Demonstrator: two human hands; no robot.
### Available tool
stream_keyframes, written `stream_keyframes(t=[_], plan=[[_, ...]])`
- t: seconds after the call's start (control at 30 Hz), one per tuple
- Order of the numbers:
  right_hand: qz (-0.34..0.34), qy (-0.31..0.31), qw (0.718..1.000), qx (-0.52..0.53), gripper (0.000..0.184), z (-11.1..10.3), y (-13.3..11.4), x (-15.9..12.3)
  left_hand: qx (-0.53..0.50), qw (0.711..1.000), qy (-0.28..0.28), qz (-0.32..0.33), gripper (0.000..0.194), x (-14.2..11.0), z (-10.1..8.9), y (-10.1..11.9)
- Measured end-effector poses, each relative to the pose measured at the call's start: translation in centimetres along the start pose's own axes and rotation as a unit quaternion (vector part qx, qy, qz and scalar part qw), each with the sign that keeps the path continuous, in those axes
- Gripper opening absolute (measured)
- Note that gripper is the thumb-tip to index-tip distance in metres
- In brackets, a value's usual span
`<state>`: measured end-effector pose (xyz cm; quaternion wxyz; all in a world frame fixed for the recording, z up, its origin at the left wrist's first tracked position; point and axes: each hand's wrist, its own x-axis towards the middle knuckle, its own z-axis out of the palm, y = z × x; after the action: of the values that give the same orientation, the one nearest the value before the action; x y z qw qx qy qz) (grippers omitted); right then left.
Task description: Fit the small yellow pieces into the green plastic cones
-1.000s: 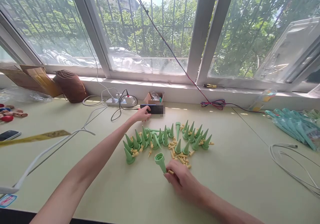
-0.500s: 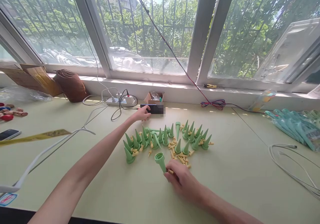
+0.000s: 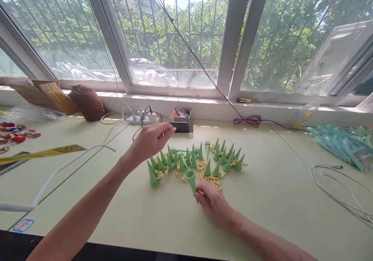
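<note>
My right hand [image 3: 214, 200] is closed around a green plastic watering spike [image 3: 190, 178], its wide hollow threaded end up and the point down. A small yellow piece shows between the same fingers. My left hand [image 3: 153, 138] reaches over the table with its fingers loosely stretched out, the thumb and index tips close together and nothing visible in them. Behind those tips a dark phone-like device [image 3: 182, 127] leans on a small cardboard box [image 3: 190, 115]. Several more green spikes [image 3: 223, 158] stand point up ahead of the right hand, with small yellow nozzles [image 3: 214, 181] scattered among them.
On the left are a power strip [image 3: 132, 119] with cables, a brown pouch [image 3: 87, 103], wooden toys [image 3: 19, 138] and yellow tape [image 3: 43, 155]. To the right lie a coiled white cable [image 3: 317, 179], teal bagged items [image 3: 340, 142] and a bottle [image 3: 305, 115].
My left hand has come back from the dark device toward me. My right hand has shifted slightly right and up in view, still with the green spike. The camera view has moved a little.
</note>
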<state>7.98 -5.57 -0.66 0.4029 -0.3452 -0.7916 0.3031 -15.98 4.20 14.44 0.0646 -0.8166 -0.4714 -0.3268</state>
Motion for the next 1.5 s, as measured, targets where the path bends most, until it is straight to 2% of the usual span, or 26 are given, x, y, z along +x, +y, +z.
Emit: stream_keyframes(t=[0.07, 0.13, 0.2, 0.3, 0.43, 0.57, 0.67, 0.8, 0.93, 1.07, 1.23, 1.5], plan=[[0.004, 0.028, 0.999, 0.015, 0.014, 0.1, 0.2, 0.0, -0.044, 0.996, -0.014, 0.071, 0.029, -2.2, 0.7, 2.6], [0.014, 0.063, 0.997, 0.039, 0.016, 0.2, 0.3, 0.1, -0.077, 0.99, -0.021, 0.112, 0.027, -4.2, 2.6, 4.4], [0.023, 0.094, 0.994, 0.059, 0.018, 0.1, 0.3, 0.1, -0.125, 0.986, -0.003, 0.108, 0.022, -5.7, 5.0, 5.5], [0.024, 0.117, 0.991, 0.065, 0.021, -0.1, 0.3, 0.2, -0.215, 0.975, 0.006, 0.056, 0.018, -7.3, 8.4, 6.6], [0.017, 0.116, 0.991, 0.058, 0.022, -0.3, 0.3, 0.3, -0.321, 0.947, -0.007, -0.006, 0.018, -8.4, 10.7, 7.4], [0.029, 0.102, 0.993, 0.05, 0.02, -0.3, 0.2, 0.4, -0.4, 0.912, -0.066, -0.064, 0.024, -9.0, 11.3, 7.5], [0.033, 0.084, 0.995, 0.042, 0.021, -0.4, 0.3, 0.5, -0.434, 0.892, -0.081, -0.098, 0.032, -9.4, 11.6, 7.4], [0.047, 0.085, 0.995, 0.038, 0.021, -0.6, 0.6, 0.6, -0.514, 0.843, -0.07, -0.144, 0.031, -9.3, 11.7, 7.5], [0.037, 0.123, 0.991, 0.035, 0.018, -0.9, 0.6, 0.5, -0.569, 0.801, -0.048, -0.178, 0.036, -8.7, 11.1, 7.5], [0.004, 0.158, 0.987, 0.039, 0.019, -1.3, 0.1, 0.3, -0.579, 0.792, -0.047, -0.19, 0.037, -8.2, 10.7, 7.3], [-0.008, 0.182, 0.981, 0.062, 0.022, -1.4, 0.0, 0.4, -0.594, 0.779, -0.077, -0.186, 0.034, -8.3, 10.8, 7.3], [0.025, 0.232, 0.968, 0.096, 0.011, -1.1, 0.8, 0.2, -0.613, 0.763, -0.12, -0.166, 0.027, -9.0, 11.1, 8.1]])
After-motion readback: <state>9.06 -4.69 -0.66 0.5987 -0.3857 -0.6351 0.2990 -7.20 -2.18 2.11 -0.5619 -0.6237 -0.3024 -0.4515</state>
